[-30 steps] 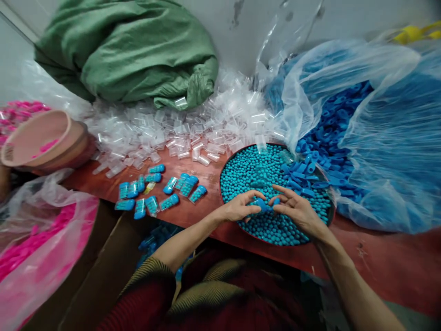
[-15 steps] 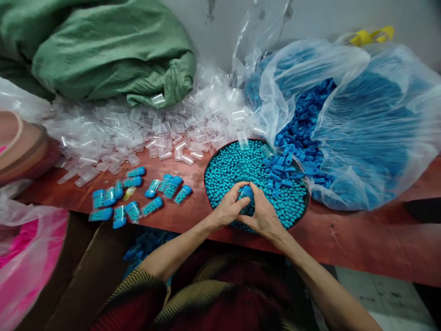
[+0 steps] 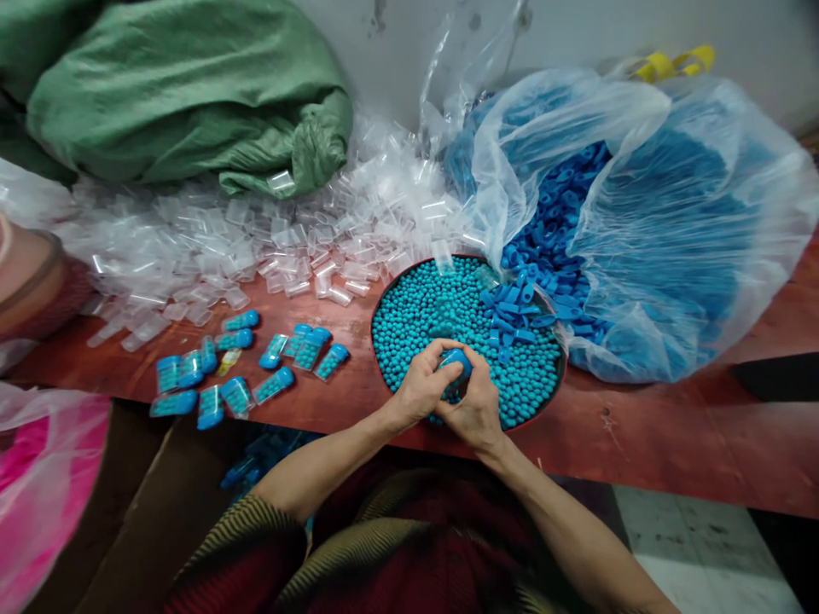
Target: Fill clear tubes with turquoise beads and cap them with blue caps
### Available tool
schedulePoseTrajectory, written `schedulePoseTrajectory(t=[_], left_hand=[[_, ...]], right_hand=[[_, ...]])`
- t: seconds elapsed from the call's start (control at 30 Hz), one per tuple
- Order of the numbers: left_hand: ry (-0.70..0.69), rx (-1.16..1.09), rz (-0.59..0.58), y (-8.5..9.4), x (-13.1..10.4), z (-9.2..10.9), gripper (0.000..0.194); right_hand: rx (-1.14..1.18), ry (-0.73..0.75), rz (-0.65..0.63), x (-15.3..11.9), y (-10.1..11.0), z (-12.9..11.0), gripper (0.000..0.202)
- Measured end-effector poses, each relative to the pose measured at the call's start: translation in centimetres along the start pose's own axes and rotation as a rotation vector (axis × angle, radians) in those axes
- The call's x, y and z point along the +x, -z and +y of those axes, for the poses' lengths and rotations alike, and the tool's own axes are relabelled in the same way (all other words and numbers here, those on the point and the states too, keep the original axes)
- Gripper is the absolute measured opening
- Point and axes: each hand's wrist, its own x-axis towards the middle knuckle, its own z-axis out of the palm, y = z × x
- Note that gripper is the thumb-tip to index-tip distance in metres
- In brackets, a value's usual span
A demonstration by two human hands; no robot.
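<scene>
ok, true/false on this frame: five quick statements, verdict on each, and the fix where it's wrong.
1. The left hand and right hand hold one blue piece between them. True.
2. The beads in front of the hands are pink. False: they are turquoise.
3. Several blue-capped packs lie left of the beads. True.
4. Clear plastic pieces are heaped beyond the packs. True.
5. The open plastic bag shows yellow parts in its opening. False: blue parts show there.
</scene>
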Motion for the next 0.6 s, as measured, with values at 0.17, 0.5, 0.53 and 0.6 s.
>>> schedulePoseTrajectory(t=[0.17, 0.5, 0.53, 0.6], left_hand=[[-0.062, 0.249, 0.005, 2.2, -0.6, 0.3, 0.03], [-0.202, 1.265, 0.706, 12.5, -3.1, 1.6, 0.034], [-0.235, 1.299, 0.679, 11.7, -2.5, 1.4, 0.032], [-0.292, 1.248, 0.467, 9.4, -0.7, 1.0, 0.028]], right_hand=[[0.012, -0.004, -0.279, 0.4, 0.6, -0.4, 0.078], [-0.125, -0.045, -0.301, 6.7, 2.1, 4.8, 0.031], [-0.117, -0.068, -0.266, 7.3, 2.3, 5.7, 0.03], [-0.105, -0.108, -0.186, 8.0, 3.2, 7.6, 0.029]])
